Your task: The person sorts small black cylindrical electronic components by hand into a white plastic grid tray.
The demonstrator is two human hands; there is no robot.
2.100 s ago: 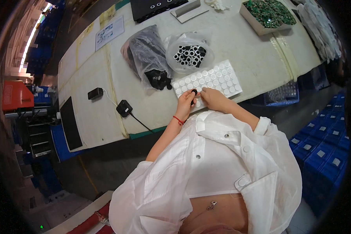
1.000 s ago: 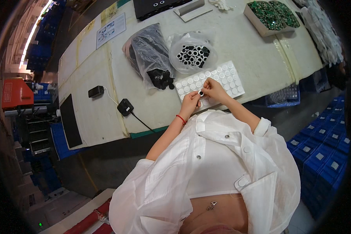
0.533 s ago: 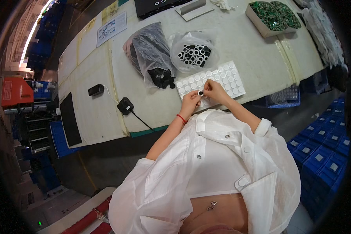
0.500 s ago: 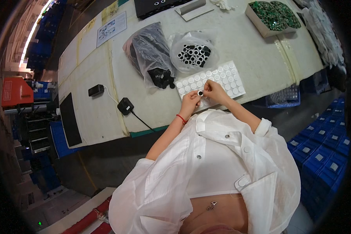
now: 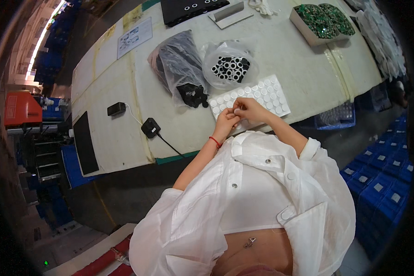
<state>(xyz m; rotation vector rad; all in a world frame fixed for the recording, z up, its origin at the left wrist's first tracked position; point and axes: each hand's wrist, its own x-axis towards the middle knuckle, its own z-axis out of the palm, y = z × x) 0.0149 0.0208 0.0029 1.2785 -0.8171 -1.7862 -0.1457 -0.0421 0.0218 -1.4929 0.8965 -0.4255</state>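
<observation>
At the table's (image 5: 262,69) near edge, the left hand (image 5: 227,123) and right hand (image 5: 248,109) are meeting fingertip to fingertip over the front of the white sheet (image 5: 250,99) of round pads. Both are pinching narrowly at something too small to make out. Just beyond the sheet, a clear bag (image 5: 228,69) of black-and-white rings is lying beside a bag of black parts (image 5: 181,73). Farther left, a black adapter (image 5: 150,127) is resting on its cable. At the far right corner, a box of green boards (image 5: 324,20) is standing.
</observation>
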